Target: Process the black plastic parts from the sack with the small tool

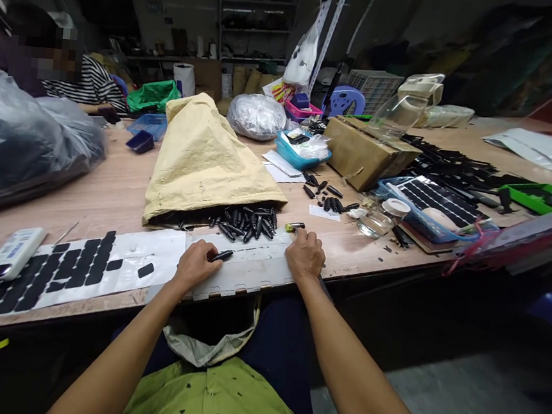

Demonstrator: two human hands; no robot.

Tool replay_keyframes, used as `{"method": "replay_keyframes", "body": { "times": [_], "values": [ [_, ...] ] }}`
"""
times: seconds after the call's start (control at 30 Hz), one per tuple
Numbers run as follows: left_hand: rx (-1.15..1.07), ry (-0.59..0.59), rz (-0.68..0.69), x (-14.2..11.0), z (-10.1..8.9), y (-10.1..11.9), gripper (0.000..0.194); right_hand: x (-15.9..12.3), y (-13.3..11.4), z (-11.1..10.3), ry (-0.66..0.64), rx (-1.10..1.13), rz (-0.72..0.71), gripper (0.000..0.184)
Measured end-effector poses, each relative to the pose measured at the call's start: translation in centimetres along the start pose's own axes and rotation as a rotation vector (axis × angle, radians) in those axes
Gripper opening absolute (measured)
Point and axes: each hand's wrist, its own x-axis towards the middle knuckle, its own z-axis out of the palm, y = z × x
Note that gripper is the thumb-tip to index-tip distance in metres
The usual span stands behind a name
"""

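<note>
My left hand [196, 262] is closed on a slim black tapered piece [222, 256], whose tip points right above the grey-white board [238, 274]. My right hand [305, 255] rests at the board's right end with its fingers curled. At its fingertips is a small yellow-and-black cylindrical item [295, 226]; the grip on it is partly hidden. Several similar black pieces [250, 221] spill from the mouth of a cream cloth sack [207, 162] just beyond the board.
To the left lie a white sheet with black stickers [87, 261] and a white box [13, 255]. Rightward stand a glass jar [376, 223], a blue basket [430, 214] and a cardboard carton [365, 153]. A person in striped sleeves [93, 81] sits far left, behind a large plastic bag [25, 140].
</note>
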Motion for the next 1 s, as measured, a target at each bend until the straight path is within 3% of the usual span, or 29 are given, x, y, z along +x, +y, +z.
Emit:
{"method": "replay_keyframes", "body": {
  "times": [0.13, 0.27, 0.4, 0.5, 0.67, 0.8, 1.0],
  "values": [
    [-0.124, 0.082, 0.122, 0.0, 1.3, -1.9, 0.017, 0.1, 0.2, -0.1, -0.011, 0.055, 0.008, 0.037],
    [-0.145, 0.082, 0.139, 0.1, 1.7, -2.3, 0.016, 0.3, 0.3, -0.8, -0.062, 0.171, 0.06, 0.038],
    [-0.15, 0.087, 0.123, 0.1, 1.6, -2.2, 0.015, -1.1, -0.9, -2.7, 0.039, 0.441, 0.08, 0.038],
    [-0.165, 0.087, 0.097, 0.2, 1.6, -2.0, 0.014, -3.5, -3.1, -4.6, 0.098, 0.738, -0.008, 0.037],
    [-0.192, 0.085, 0.061, 0.2, 1.6, -1.9, 0.016, -7.4, -6.9, -6.7, -0.211, 1.032, -0.239, 0.031],
    [-0.183, 0.097, 0.086, 0.1, 1.8, -2.0, 0.016, -9.0, -8.5, -6.8, -0.256, 1.037, -0.296, 0.032],
    [-0.188, 0.118, 0.071, 0.1, 1.8, -1.9, 0.014, -9.4, -8.9, -6.1, -0.332, 0.927, -0.312, 0.033]
  ]
}}
